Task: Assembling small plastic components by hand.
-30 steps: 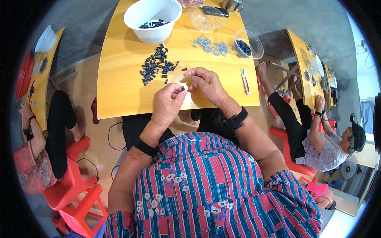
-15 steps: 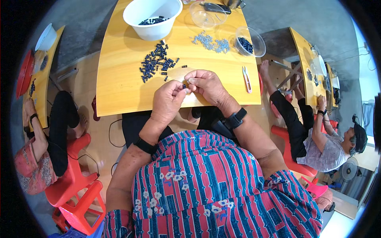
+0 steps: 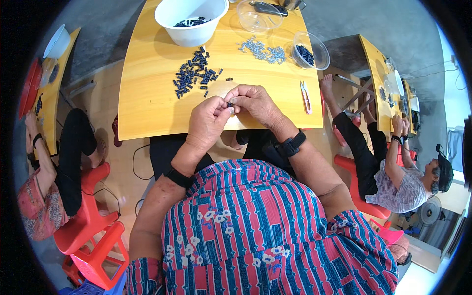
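Observation:
Over the near edge of the table, my two hands meet at the fingertips. Between thumb and fingers, my left hand point(image 3: 209, 120) pinches a small black plastic piece point(image 3: 229, 104). My right hand point(image 3: 253, 104) is closed on the same piece from the other side, its fingers partly covering it. Just beyond my hands lies a heap of small black plastic pieces point(image 3: 189, 76), with a single black piece point(image 3: 229, 79) apart on its right. Farther to the right, small clear pieces point(image 3: 263, 51) are spread in a loose pile.
A white tub point(image 3: 189, 35) with black pieces stands at the far left of the table point(image 3: 147, 108). A clear bowl point(image 3: 322, 53) of black pieces, an empty-looking clear lid point(image 3: 255, 19), a phone point(image 3: 270, 8) and thread snips point(image 3: 306, 97) are rightward. People sit at tables on both sides.
My fingertips have shifted slightly around the black piece, which shows a little more now. The view has moved a little; the heaps look the same.

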A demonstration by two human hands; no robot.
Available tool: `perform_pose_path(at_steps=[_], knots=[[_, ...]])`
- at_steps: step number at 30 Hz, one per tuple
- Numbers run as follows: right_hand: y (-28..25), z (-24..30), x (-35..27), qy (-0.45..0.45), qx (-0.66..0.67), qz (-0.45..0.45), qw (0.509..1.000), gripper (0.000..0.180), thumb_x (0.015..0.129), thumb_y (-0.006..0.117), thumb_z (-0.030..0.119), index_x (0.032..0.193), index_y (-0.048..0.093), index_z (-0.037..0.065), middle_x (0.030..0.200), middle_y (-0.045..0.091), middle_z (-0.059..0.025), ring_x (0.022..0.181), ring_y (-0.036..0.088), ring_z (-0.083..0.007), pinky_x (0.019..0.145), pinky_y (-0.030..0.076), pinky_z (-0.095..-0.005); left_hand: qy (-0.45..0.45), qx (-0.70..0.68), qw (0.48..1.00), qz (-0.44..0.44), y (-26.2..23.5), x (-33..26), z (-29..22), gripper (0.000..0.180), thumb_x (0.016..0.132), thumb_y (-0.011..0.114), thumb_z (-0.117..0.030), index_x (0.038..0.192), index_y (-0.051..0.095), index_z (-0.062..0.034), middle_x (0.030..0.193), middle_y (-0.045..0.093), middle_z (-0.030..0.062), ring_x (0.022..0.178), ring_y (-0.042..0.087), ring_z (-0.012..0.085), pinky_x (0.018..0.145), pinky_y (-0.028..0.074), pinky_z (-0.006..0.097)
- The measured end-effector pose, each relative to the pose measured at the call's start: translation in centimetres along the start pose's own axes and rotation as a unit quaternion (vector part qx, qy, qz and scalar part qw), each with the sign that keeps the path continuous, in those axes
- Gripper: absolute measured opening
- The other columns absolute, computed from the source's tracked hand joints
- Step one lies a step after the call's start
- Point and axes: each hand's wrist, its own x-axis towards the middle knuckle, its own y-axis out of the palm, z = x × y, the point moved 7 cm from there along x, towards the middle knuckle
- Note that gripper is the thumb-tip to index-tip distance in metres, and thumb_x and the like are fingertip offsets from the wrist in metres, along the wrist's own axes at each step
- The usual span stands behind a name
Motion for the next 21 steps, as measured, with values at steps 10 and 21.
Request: perform_pose_path(at_steps=[10, 21], knots=[[0.0, 1.5, 0.1, -0.051, -0.100, -0.006, 0.994, 0.011, 0.087, 0.057, -0.001, 0.090, 0.068, -0.004, 0.073, 0.063, -0.0037, 0.062, 0.057, -0.0085, 0.062, 0.049, -0.0230, -0.021, -0.035, 0.999, 0.001, 0.0, 0.0, 1.1, 0.008, 0.085, 0.064, -0.005, 0.087, 0.060, 0.0014, 0.071, 0.063, 0.0086, 0.063, 0.062, 0.0141, 0.061, 0.052, 0.026], [0.0, 0.1, -1.6, -0.111, -0.051, -0.133, 0.983, 0.010, 0.086, 0.061, -0.003, 0.095, 0.066, -0.003, 0.080, 0.067, -0.0057, 0.067, 0.063, -0.0094, 0.064, 0.053, -0.0230, -0.052, -0.097, 0.994, -0.005, -0.1, -0.1, 0.8, 0.008, 0.088, 0.062, -0.005, 0.091, 0.063, 0.0019, 0.074, 0.067, 0.0062, 0.062, 0.062, 0.0093, 0.058, 0.052, 0.023]])
